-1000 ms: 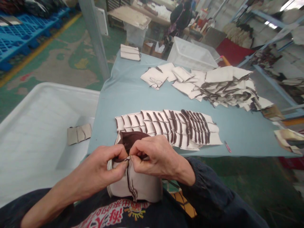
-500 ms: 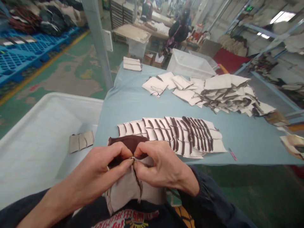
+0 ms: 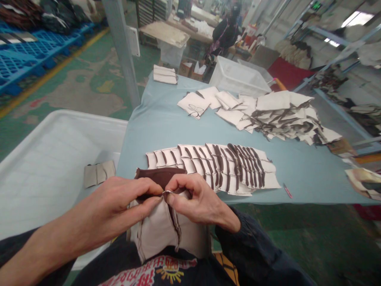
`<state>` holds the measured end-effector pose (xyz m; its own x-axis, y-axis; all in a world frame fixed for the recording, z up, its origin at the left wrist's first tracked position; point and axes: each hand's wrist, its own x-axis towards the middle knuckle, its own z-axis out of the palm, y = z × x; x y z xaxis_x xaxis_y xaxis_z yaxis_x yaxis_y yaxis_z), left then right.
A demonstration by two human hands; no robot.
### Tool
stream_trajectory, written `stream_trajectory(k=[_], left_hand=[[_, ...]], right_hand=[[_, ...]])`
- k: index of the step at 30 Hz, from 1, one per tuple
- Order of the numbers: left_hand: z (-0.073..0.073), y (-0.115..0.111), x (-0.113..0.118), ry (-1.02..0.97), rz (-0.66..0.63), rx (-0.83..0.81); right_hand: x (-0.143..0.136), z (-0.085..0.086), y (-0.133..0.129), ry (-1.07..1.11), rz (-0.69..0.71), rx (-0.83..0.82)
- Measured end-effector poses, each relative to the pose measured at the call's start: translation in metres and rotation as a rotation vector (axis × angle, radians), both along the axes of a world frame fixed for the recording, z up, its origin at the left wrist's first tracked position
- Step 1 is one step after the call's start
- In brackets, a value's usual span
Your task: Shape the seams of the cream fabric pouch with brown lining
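Where the table's [image 3: 154, 119] near edge meets the lap, a cream pouch [image 3: 166, 230] with brown lining is pinched at its top edge by the left hand [image 3: 119, 206] and right hand [image 3: 196, 198], fingertips closed together. A row of overlapped pouches [image 3: 214, 165] is laid at one o'clock, and a white tub [image 3: 44, 167] is seen at nine o'clock.

Left hand [image 3: 119, 206] and right hand [image 3: 196, 198], fingertips pinched together.

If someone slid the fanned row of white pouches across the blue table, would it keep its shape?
Probably not. The fanned row of pouches is loose overlapped cloth pieces, so it would likely bunch or scatter. The pouch between the left hand and right hand sags, suggesting they are floppy and light.
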<state>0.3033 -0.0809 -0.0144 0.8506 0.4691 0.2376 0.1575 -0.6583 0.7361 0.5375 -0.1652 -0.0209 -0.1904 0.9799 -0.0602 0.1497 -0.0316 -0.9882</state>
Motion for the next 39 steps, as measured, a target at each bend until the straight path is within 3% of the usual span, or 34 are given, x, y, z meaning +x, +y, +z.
stream_trajectory(k=[6, 12, 14, 20, 23, 32, 39], left_hand=[[-0.003, 0.008, 0.001, 0.021, -0.064, 0.077], [-0.005, 0.004, 0.011, 0.053, 0.047, 0.23], [-0.006, 0.003, 0.014, 0.028, 0.12, 0.109], [-0.017, -0.005, 0.018, -0.063, 0.194, -0.592], [-0.019, -0.009, 0.015, -0.05, 0.165, -0.712], [-0.009, 0.0, 0.008, 0.177, 0.045, -0.583], [0.001, 0.001, -0.009, 0.189, -0.016, -0.197]], right_hand=[[-0.001, -0.005, 0.002, 0.018, 0.018, -0.034], [-0.004, -0.011, 0.006, -0.008, -0.039, 0.052], [-0.005, -0.011, 0.006, -0.022, -0.061, 0.067], [-0.01, -0.005, 0.003, -0.039, -0.064, 0.085], [-0.012, -0.004, 0.001, -0.04, -0.047, 0.077], [-0.015, -0.003, -0.008, -0.263, -0.012, 0.118], [-0.018, 0.0, -0.008, -0.346, 0.038, 0.128]])
